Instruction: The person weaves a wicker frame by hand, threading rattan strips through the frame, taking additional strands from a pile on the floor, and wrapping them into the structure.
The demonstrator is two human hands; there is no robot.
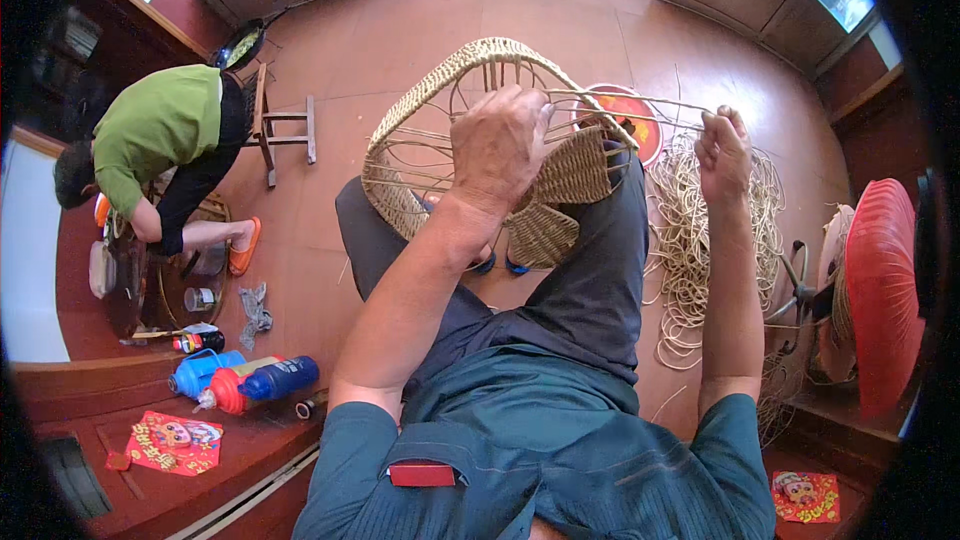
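Note:
A woven cord piece rests across my lap, with a thick braided rim, bare spokes and densely woven wedge-shaped sections. My left hand is closed at the spokes near its middle; the fingertips are hidden, so exactly what they hold is unclear. My right hand, out to the right of the piece, pinches a pale cord that stretches back to the weave beside my left hand. A large tangled heap of the same cord lies on the floor below my right hand.
At left, a person in green bends over by a wooden stool. A red-orange basin sits behind the piece. Bottles lie lower left. A red padded object and coiled cord stand at right. Glass doors line the back.

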